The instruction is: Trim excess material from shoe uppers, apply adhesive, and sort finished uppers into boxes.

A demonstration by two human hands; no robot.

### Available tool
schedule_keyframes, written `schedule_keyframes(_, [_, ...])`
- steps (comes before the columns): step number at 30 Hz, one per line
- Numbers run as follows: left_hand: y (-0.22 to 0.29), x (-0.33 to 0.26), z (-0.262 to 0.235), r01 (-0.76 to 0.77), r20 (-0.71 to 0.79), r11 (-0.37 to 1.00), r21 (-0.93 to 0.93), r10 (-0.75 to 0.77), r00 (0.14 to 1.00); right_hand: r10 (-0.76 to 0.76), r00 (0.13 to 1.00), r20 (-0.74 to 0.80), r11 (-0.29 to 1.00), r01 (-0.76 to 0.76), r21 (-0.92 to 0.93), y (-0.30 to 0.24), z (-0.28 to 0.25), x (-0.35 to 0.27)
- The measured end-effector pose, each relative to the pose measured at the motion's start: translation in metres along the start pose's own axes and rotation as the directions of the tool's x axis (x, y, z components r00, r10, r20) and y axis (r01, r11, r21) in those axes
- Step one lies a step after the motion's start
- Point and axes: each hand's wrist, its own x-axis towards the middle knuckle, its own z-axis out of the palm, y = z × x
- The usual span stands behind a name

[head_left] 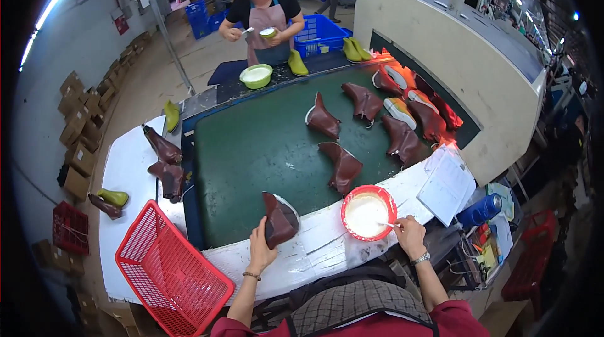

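My left hand (pixel 260 250) grips a dark brown leather boot upper (pixel 280 217) at the near edge of the green conveyor belt (pixel 251 148). A pale rim runs along the boot upper's right side. In my right hand (pixel 410 237) is a brush (pixel 389 225), its handle pinched between the fingers. The brush's far end dips into white paste inside a red bowl (pixel 343 219), which stands on the white-covered ledge (pixel 321 246). Farther up the belt lie several more brown boot uppers (pixel 341 166), all apart from my hands.
An empty-looking red plastic basket (pixel 221 286) stands at my left. Papers (pixel 445 186) and a blue can (pixel 481 210) are at my right. Across the belt a co-worker (pixel 267 16) holds a brush and a small cup, near a green bowl (pixel 256 82). A heater tunnel (pixel 440 60) glows orange over boots.
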Motion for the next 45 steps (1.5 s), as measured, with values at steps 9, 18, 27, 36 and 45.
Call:
schedule_keyframes(9, [0.131,0.055,-0.041,-0.267,-0.171,0.939,-0.215,0.233,0.957,0.064,0.984,-0.167,0.975,-0.026,0.219,-0.006,0.001,-0.004])
schedule_keyframes(18, [0.172,0.070,-0.034,-0.494,-0.130,0.865,-0.087,0.482,0.867,-0.068,0.973,-0.222,0.715,0.203,0.669,-0.094,-0.075,0.053])
schedule_keyframes(27, [0.185,0.073,-0.042,-0.573,-0.097,0.797,-0.189,0.565,0.819,-0.058,0.945,-0.323,0.794,0.240,0.559,-0.074,-0.069,0.102])
schedule_keyframes(36, [0.198,0.091,-0.018,-0.545,-0.422,0.827,-0.134,0.450,0.787,-0.255,0.905,-0.342,0.723,0.413,0.554,-0.086,-0.074,0.101])
schedule_keyframes(45, [0.190,0.111,-0.009,-0.628,-0.506,0.769,-0.121,0.497,0.706,-0.182,0.936,-0.301,0.764,0.327,0.557,-0.093,-0.083,0.089])
